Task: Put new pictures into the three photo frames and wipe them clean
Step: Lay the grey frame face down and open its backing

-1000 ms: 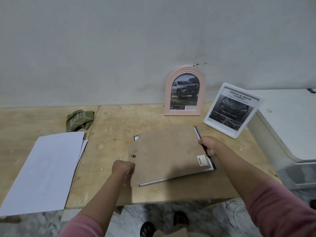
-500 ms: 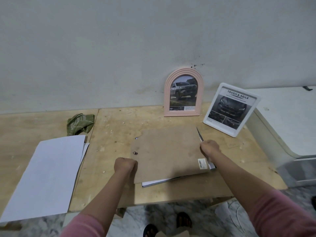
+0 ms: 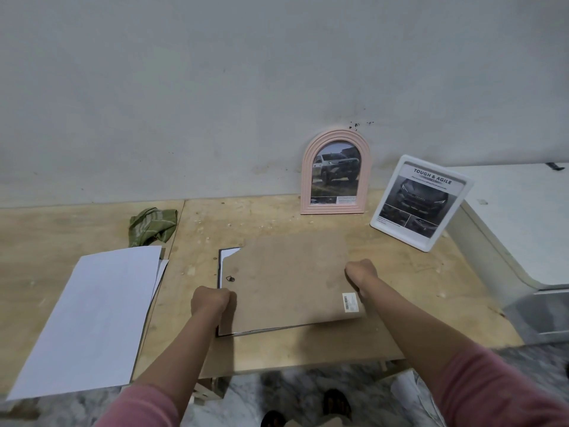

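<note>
- Head view: both hands curl over a brown backing board (image 3: 292, 278) lying on the counter (image 3: 308, 349), left hand (image 3: 211, 300) gripping its left edge, right hand (image 3: 361, 272) its right edge.
- White paper sheets (image 3: 92, 318) lie left, green cloth (image 3: 152, 224) behind.
- Farther back, pink arched frame (image 3: 335, 172) leans on the wall, white frame (image 3: 421, 201) beside it.

Plywood table (image 3: 277, 349), white sheets (image 3: 92, 318), green cloth (image 3: 152, 225) (crumpled), backing board (image 3: 289, 278), two standing frames

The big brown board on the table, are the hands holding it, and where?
Yes. The left hand grips the brown fibreboard backing board at its left edge, and the right hand grips its right edge.
</note>
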